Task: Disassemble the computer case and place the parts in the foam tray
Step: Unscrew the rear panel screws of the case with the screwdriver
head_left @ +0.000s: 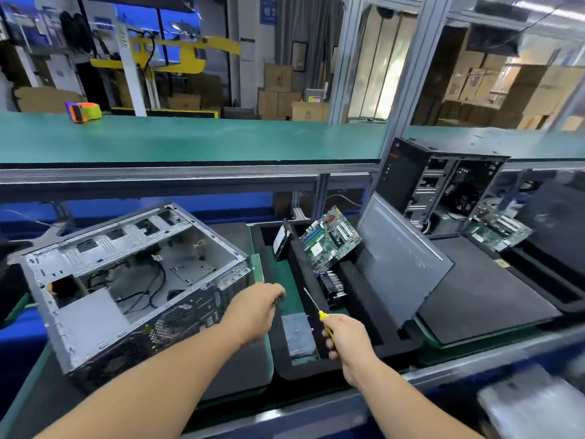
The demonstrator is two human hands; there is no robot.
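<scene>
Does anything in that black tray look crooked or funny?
Yes. The green motherboard leans tilted against the black foam tray instead of lying flat, and the grey side panel beside it is propped at a slant. Nothing looks broken.
</scene>
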